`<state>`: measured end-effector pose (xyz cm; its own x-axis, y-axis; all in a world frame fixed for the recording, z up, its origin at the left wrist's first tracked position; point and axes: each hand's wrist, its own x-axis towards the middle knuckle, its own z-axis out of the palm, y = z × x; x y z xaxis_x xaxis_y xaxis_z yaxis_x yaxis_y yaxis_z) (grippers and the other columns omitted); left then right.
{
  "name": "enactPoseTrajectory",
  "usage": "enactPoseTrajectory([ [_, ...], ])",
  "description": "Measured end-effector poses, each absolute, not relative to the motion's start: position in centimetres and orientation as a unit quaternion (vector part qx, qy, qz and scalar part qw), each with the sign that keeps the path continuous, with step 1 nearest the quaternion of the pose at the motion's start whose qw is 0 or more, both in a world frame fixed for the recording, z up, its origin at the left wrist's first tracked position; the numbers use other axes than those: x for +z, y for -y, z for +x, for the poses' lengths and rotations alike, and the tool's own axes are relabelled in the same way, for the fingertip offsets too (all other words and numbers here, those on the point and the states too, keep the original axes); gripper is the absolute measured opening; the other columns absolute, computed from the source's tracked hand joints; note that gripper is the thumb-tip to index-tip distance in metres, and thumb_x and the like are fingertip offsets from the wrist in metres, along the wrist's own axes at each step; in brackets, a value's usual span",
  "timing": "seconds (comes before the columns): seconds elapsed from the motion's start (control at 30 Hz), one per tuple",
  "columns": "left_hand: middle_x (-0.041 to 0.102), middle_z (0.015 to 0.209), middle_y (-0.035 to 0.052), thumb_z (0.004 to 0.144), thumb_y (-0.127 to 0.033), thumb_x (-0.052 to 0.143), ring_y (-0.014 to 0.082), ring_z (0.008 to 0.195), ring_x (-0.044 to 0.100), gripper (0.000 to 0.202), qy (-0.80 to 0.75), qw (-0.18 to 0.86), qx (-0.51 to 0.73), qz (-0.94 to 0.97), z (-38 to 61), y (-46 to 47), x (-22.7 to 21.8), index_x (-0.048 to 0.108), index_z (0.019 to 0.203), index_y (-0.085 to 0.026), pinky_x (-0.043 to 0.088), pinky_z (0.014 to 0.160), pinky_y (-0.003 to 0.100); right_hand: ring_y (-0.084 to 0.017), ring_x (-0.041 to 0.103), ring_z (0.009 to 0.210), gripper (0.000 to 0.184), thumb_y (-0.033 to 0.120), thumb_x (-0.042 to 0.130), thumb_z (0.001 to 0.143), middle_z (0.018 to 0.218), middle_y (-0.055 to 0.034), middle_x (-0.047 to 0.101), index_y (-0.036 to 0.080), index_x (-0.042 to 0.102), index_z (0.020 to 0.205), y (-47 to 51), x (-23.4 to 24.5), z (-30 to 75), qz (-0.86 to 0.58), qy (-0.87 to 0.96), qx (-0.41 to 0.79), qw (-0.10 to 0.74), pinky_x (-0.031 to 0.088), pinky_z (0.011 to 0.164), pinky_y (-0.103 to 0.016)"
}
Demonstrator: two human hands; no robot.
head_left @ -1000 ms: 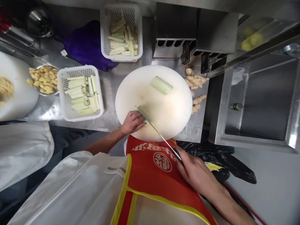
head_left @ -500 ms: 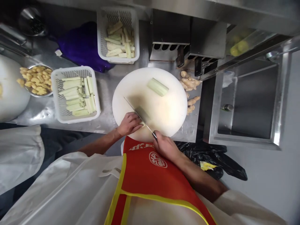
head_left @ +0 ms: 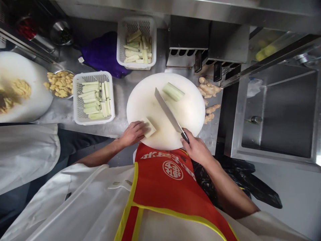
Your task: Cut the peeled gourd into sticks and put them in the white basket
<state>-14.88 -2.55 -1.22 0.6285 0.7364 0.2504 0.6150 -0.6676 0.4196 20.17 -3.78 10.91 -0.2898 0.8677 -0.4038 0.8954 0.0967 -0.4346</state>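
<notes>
My right hand (head_left: 197,147) is wrapped round the dark handle of a kitchen knife (head_left: 169,112). Its broad blade slants up and left, over the middle of a round white cutting board (head_left: 135,97). At the board's lower left, the fingers of my left hand (head_left: 134,133) grip the left side of a flat, pale vegetable piece (head_left: 149,129), partly covering it. Beyond the blade, near the board's far side, lies a pale green vegetable chunk (head_left: 174,91). Knife and chunk look close, but I cannot tell whether they touch.
White baskets of cut pale green strips stand left (head_left: 112,115) and behind (head_left: 120,60). Ginger (head_left: 210,89) lies right of the board, near a knife rack (head_left: 180,57) and a sink (head_left: 237,134). Further left are a bowl of yellowish pieces (head_left: 60,83) and a co-worker's sleeve or apron (head_left: 30,154).
The knife has moved right, away from my left hand, and the flat vegetable piece now shows more fully. The whole view has shifted, bringing more of the left-hand board into sight.
</notes>
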Motion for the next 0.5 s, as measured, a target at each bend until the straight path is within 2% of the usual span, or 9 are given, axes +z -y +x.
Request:
enactPoseTrajectory([
  [0.07,0.062,0.136,0.0131,0.094,-0.028,0.065,0.0309,0.133,0.050,0.041,-0.396,0.150,0.186,0.887,-14.4,2.3,-0.8,0.062,0.134,-0.022,0.046,0.107,0.047,-0.032,0.075,0.094,0.055,0.038,0.034,0.104,0.106,-0.0142,0.077,0.013,0.039,0.153,4.1,12.4,19.8,0.588,-0.748,-0.307,0.031,0.053,0.077,-0.037],
  [0.27,0.063,0.126,0.0144,0.093,-0.028,0.065,0.0313,0.122,0.054,0.031,-0.416,0.141,0.173,0.881,-13.5,2.0,0.2,0.066,0.122,-0.018,0.050,0.099,0.045,-0.028,0.075,0.088,0.044,0.027,0.036,0.102,0.107,-0.0128,0.077,0.017,0.048,0.143,7.4,17.1,18.5,0.503,-0.800,-0.316,0.083,0.053,0.073,-0.034],
  [0.4,0.066,0.115,0.0144,0.092,-0.030,0.066,0.0313,0.116,0.055,0.025,-0.423,0.155,0.188,0.873,-13.1,1.8,0.1,0.068,0.114,-0.018,0.051,0.094,0.045,-0.027,0.075,0.084,0.045,0.025,0.037,0.102,0.106,-0.0141,0.076,0.017,0.045,0.145,8.8,18.1,18.3,0.484,-0.808,-0.317,0.108,0.053,0.069,-0.035],
  [0.5,0.066,0.116,0.0148,0.093,-0.030,0.066,0.0311,0.118,0.055,0.027,-0.419,0.159,0.204,0.870,-13.0,1.8,0.0,0.067,0.117,-0.018,0.050,0.095,0.045,-0.029,0.075,0.083,0.043,0.026,0.036,0.102,0.104,-0.0141,0.077,0.016,0.047,0.142,8.8,18.4,18.5,0.488,-0.801,-0.322,0.127,0.053,0.068,-0.036],
])
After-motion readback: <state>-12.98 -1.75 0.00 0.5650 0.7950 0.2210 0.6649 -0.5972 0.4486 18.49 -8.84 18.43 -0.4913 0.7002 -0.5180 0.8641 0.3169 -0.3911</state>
